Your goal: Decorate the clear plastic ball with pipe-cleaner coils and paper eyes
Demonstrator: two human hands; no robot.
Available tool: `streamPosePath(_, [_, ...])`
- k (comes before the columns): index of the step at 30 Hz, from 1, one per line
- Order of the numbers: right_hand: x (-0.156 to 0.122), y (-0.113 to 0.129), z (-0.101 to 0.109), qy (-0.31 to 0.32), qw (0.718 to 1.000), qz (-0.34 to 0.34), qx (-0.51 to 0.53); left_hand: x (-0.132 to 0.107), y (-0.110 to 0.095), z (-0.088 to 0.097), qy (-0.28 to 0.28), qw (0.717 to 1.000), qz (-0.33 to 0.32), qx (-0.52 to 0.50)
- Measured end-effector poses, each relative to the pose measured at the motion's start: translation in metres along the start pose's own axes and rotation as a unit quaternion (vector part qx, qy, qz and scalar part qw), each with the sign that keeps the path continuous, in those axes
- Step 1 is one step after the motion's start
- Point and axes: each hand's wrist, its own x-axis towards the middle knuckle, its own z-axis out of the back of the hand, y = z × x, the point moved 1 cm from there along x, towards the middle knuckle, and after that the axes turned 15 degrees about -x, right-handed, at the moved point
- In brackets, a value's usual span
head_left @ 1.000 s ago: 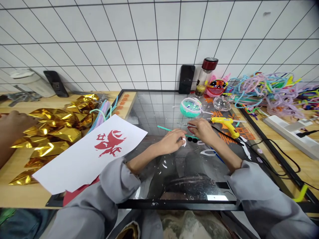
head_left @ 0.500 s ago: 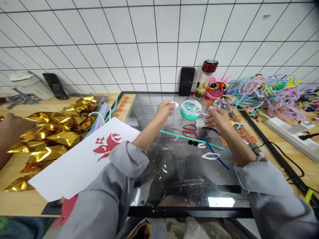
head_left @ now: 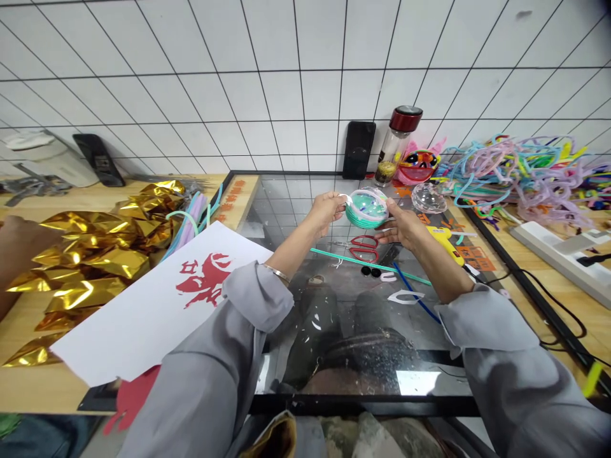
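Note:
A round clear plastic shell wrapped in teal pipe cleaner with a pale pink rim [head_left: 366, 216] is between my hands. My left hand [head_left: 327, 213] pinches a small white paper piece [head_left: 348, 200] against the shell's left rim. On the other side, my right hand [head_left: 403, 224] grips the shell's edge, thumb at the rim and fingers lower down. Red-handled scissors [head_left: 363, 249] lie just below it, beside a long teal pipe cleaner [head_left: 363, 259]. Black discs [head_left: 371, 271], a white paper cutout [head_left: 405, 297] and a blue pipe cleaner [head_left: 415, 292] lie nearer me.
A yellow glue gun [head_left: 446, 245] lies beside my right forearm. Behind stand a lidded bottle [head_left: 392, 149], a pink figure [head_left: 419, 166] and a clear half shell [head_left: 428, 198]. Tangled pipe cleaners [head_left: 520, 172] fill the right. Left are white paper [head_left: 128, 331], gold foil [head_left: 95, 254] and another person's hand [head_left: 28, 245].
Both hands have come inward to the wrapped shell. The left brought the white piece against its rim; the right closed on its right edge. The glue gun has come into view.

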Motion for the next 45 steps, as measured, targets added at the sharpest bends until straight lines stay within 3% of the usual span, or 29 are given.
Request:
streamPosePath(5, [-0.022,-0.008,0.006,0.022,0.995,0.09,0.027,-0.026,0.004,0.009,0.048,0.997,-0.011,-0.055])
streamPosePath(8, [-0.041,-0.015,0.008,0.002,0.989,0.147,0.034,-0.047,0.01,0.019,0.072,0.993,-0.004,-0.093])
streamPosePath(14, [-0.06,-0.036,0.005,-0.009,0.98,0.196,0.01,-0.074,0.027,0.033,0.076,0.99,0.01,-0.119])
streamPosePath(22, [-0.063,-0.054,0.003,0.01,0.97,0.244,0.008,-0.077,0.04,0.037,0.066,0.993,0.009,-0.095])
streamPosePath(28, [-0.06,-0.06,0.008,-0.021,0.954,0.298,-0.04,-0.077,0.047,0.039,0.069,0.994,-0.016,-0.08])
streamPosePath(38, [-0.06,-0.062,0.011,-0.012,0.951,0.306,-0.046,-0.079,0.054,0.04,0.075,0.995,-0.008,-0.065])
streamPosePath(45, [-0.056,-0.062,0.009,-0.008,0.942,0.328,-0.066,-0.075,0.057,0.039,0.052,0.995,-0.038,-0.072])
